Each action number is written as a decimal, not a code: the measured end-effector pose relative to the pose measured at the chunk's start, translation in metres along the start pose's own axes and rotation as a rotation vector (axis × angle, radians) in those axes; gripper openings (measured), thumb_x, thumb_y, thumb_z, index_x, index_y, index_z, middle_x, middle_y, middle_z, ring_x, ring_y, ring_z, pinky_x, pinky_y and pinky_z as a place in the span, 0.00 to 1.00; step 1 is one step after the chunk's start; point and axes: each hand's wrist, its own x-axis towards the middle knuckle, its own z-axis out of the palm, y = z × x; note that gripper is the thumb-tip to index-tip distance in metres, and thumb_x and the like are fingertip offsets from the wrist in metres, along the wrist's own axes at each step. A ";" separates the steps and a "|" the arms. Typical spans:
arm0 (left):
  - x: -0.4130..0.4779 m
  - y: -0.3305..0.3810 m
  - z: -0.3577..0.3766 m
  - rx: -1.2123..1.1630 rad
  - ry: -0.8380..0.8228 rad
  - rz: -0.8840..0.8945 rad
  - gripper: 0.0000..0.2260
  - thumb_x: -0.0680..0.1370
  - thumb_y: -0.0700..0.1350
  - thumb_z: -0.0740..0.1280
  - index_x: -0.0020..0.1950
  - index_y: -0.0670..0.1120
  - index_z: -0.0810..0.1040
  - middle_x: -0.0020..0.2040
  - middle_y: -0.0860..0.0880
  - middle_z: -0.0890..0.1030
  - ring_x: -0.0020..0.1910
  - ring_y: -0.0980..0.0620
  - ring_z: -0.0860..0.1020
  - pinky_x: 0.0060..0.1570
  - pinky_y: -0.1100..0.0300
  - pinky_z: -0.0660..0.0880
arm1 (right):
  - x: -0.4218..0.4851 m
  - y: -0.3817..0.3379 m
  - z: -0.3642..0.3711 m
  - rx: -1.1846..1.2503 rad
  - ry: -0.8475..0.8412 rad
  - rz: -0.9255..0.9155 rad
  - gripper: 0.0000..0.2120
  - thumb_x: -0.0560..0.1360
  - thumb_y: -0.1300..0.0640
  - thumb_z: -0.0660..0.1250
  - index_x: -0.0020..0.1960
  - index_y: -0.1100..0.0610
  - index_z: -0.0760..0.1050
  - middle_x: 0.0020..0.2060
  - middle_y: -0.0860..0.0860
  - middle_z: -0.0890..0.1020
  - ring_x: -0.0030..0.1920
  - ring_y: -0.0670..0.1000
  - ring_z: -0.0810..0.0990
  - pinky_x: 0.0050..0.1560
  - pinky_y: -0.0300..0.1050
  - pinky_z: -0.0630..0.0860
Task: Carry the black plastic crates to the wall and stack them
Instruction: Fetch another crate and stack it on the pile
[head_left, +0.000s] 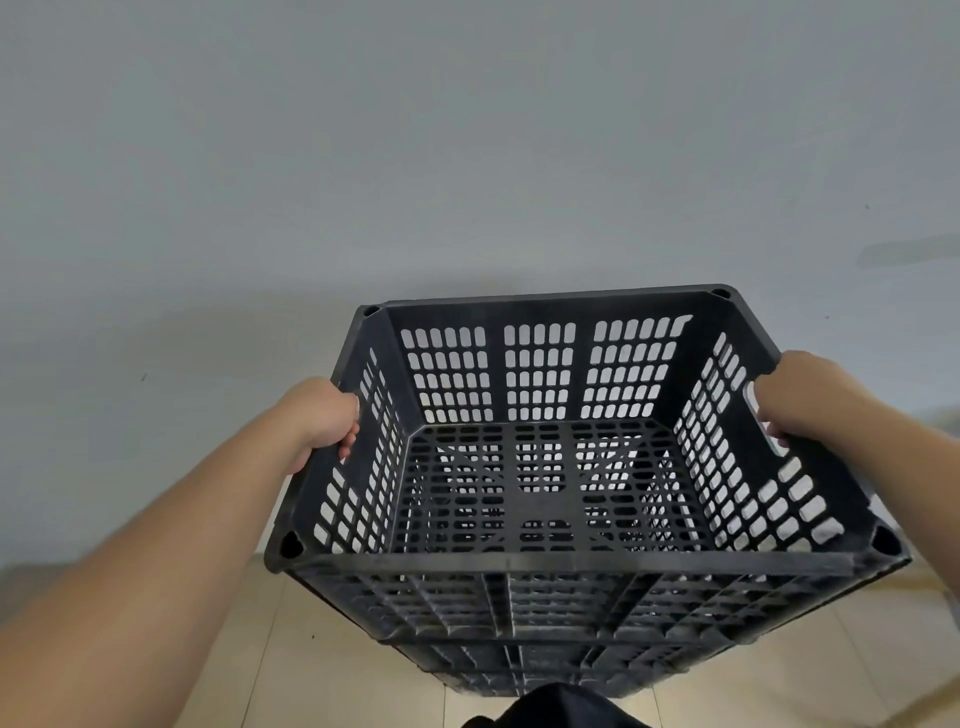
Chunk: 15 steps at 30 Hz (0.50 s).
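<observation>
Now — black crate (566, 499) between both grips | left hand (319, 415), right hand (795, 395) clenched on side handles (atop stack)

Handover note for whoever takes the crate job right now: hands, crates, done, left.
Left hand: gripping the top crate at its left wall.
Right hand: fingers through the right wall's handle slot.
Crates: top crate empty, held over more black crates stacked below, close to the grey wall.
Done: carried to the wall.
Left: whether it is fully seated is unclear; settle it, release, fetch any others.
</observation>
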 end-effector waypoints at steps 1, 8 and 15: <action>0.000 0.000 0.000 0.000 0.004 0.000 0.14 0.82 0.38 0.56 0.38 0.39 0.73 0.31 0.42 0.75 0.29 0.45 0.73 0.37 0.53 0.74 | -0.001 -0.003 -0.001 0.053 0.002 0.028 0.15 0.75 0.64 0.68 0.29 0.58 0.73 0.41 0.57 0.83 0.41 0.56 0.83 0.41 0.46 0.81; -0.001 0.006 0.001 -0.012 -0.009 -0.041 0.11 0.83 0.37 0.56 0.44 0.37 0.74 0.34 0.40 0.76 0.31 0.45 0.73 0.34 0.54 0.73 | -0.006 -0.004 -0.003 -0.022 0.020 -0.068 0.12 0.77 0.65 0.61 0.34 0.61 0.72 0.35 0.61 0.81 0.33 0.59 0.79 0.33 0.45 0.76; -0.008 0.004 0.012 0.024 0.015 -0.020 0.15 0.86 0.42 0.55 0.50 0.34 0.75 0.38 0.40 0.79 0.32 0.46 0.75 0.37 0.54 0.75 | 0.002 -0.008 -0.015 -0.091 -0.066 -0.067 0.08 0.78 0.68 0.61 0.42 0.69 0.76 0.29 0.60 0.78 0.27 0.56 0.77 0.29 0.43 0.72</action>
